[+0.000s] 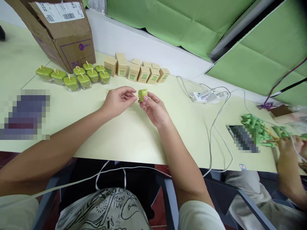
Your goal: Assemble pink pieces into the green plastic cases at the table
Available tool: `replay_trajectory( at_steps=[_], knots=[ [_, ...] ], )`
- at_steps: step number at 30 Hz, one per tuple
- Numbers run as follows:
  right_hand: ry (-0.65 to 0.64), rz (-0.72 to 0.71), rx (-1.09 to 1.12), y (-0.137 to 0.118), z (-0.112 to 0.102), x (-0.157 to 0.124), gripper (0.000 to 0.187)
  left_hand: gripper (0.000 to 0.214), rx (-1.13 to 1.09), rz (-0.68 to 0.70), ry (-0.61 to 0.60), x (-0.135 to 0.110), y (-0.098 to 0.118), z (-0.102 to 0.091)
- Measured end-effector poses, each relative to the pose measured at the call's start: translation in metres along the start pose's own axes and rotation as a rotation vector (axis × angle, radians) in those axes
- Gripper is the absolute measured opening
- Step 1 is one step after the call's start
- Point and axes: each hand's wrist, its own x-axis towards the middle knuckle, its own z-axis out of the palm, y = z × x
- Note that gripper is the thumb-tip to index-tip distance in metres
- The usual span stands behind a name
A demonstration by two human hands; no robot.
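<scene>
Finished green-capped jars (72, 76) in rows at far left, small cartons (139, 71) beside them. Left hand (118, 100) pinches a thin tan loop at the green cap (143, 94), which the right hand (154, 108) clamps by fingertips above the table (134, 137). Looks like loop-fitting mid-step; next calls for steady seating.

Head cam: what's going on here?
A person seated at a pale table holds a small green cap between both hands: the right hand grips it, the left hand pinches a thin stem at its side. Behind stand a cluster of green-lidded jars, a row of small boxes and an open cardboard carton. At far right, another person's hand works at a pile of green pieces.
</scene>
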Motion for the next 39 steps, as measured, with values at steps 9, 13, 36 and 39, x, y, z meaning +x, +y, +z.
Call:
replay_trajectory(
  at_steps=[9, 13, 36, 39],
  knots=[
    [0.005, 0.009, 0.041, 0.0, 0.007, -0.004, 0.064, 0.026, 0.296, 0.309, 0.004, -0.001, 0.002, -0.007],
    [-0.033, 0.014, 0.038, -0.004, 0.011, -0.011, 0.058, 0.024, 0.396, 0.416, -0.012, 0.0, 0.002, -0.009],
    [-0.085, 0.053, 0.097, -0.008, 0.02, -0.02, 0.054, 0.02, 0.472, 0.654, 0.027, 0.0, 0.002, -0.008],
    [-0.088, 0.053, 0.093, -0.011, 0.019, -0.02, 0.053, 0.019, 0.405, 0.61, 0.026, 0.001, 0.002, -0.009]
  ],
)
